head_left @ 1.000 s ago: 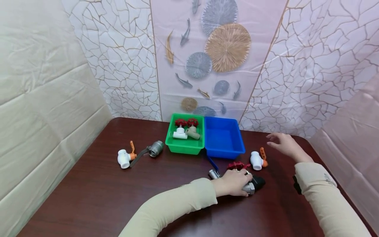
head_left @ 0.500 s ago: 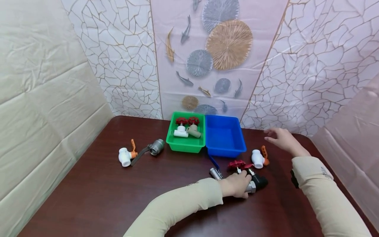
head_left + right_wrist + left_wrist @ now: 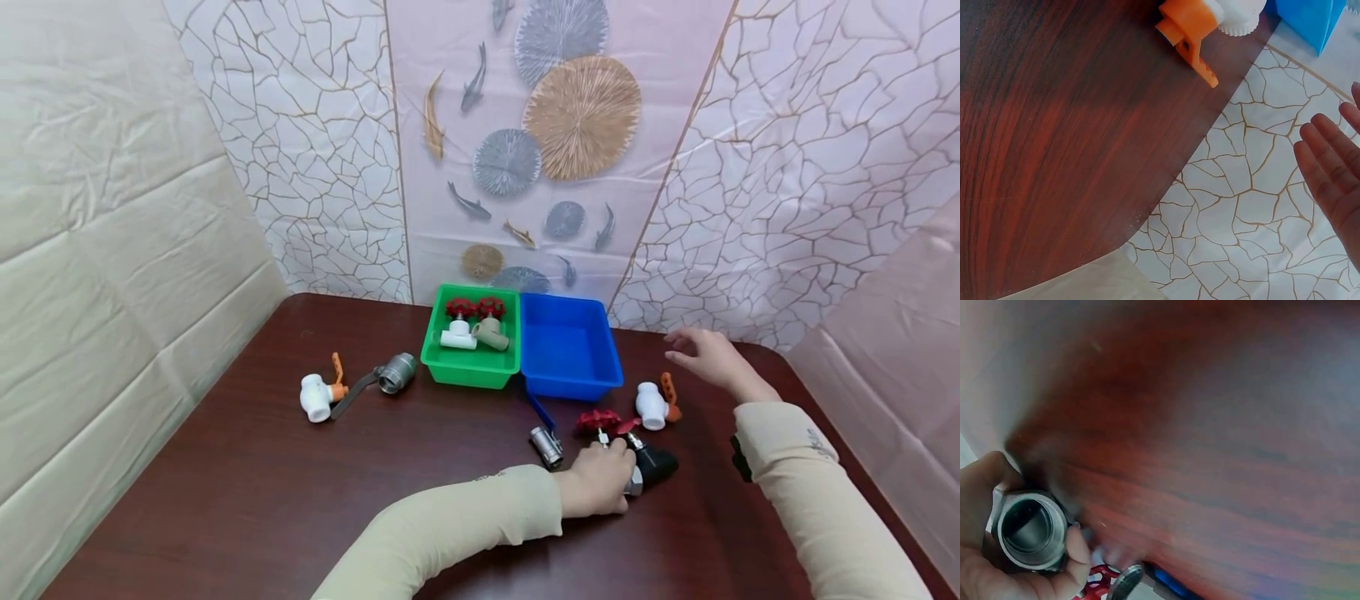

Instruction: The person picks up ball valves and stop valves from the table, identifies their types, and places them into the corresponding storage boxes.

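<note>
My left hand (image 3: 597, 482) grips a metal valve (image 3: 1033, 531); its round threaded opening faces the left wrist camera, with thumb and fingers around it. A hex end of it (image 3: 636, 481) shows past the fingers in the head view. Just behind is a red handwheel (image 3: 597, 421), its stem running down to the hand. Right beside lies a black fitting (image 3: 656, 464) with a silver stem and red handle. Left of the hand rests a small metal valve (image 3: 547, 447) with a blue lever. My right hand (image 3: 708, 358), fingers loosely extended, hovers holding nothing behind a white valve (image 3: 651, 406) with orange handle.
A green bin (image 3: 470, 377) holds two red-wheeled valves, one white (image 3: 458, 335) and one tan (image 3: 491, 335). The blue bin (image 3: 572, 388) adjoins it on the right. Farther left lie another white-and-orange valve (image 3: 316, 398) and a metal ball valve (image 3: 396, 372) with a grey lever.
My left hand has drawn slightly toward the front edge, with the metal valve in its grip. The right hand stays raised, having drifted slightly left.
</note>
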A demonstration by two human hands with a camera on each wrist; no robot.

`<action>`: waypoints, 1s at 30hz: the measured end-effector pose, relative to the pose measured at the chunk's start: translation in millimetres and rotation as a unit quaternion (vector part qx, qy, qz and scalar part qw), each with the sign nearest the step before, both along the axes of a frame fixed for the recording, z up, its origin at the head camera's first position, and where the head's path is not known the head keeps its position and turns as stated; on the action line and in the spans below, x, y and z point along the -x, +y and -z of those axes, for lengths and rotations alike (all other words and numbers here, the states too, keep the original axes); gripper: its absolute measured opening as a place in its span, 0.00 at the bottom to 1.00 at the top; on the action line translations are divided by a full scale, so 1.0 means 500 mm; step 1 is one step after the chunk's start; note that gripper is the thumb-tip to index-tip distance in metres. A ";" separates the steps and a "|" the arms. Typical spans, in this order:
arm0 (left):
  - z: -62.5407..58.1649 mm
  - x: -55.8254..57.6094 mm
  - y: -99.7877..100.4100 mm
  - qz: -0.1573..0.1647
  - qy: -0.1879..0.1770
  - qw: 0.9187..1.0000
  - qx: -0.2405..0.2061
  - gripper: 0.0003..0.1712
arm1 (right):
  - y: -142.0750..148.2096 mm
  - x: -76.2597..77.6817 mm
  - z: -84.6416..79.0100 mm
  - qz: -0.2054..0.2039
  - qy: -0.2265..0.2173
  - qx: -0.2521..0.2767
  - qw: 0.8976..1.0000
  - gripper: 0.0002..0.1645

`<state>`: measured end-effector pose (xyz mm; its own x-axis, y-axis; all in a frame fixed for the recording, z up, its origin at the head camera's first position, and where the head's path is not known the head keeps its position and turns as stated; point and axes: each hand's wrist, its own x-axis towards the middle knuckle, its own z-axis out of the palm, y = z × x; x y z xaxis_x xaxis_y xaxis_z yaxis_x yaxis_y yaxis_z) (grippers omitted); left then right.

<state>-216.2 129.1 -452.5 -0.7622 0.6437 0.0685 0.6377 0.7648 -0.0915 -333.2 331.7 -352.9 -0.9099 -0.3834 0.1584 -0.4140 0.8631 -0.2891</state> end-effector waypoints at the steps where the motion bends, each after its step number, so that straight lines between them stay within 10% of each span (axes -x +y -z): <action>1: 0.000 -0.001 -0.001 -0.001 -0.003 1.000 0.002 0.25 | 0.000 -0.001 0.002 -0.001 0.001 0.000 1.000 0.17; 30: -0.032 0.017 -0.064 0.067 0.017 0.998 -0.004 0.15 | -0.012 -0.008 -0.007 -0.011 0.024 -0.014 1.000 0.15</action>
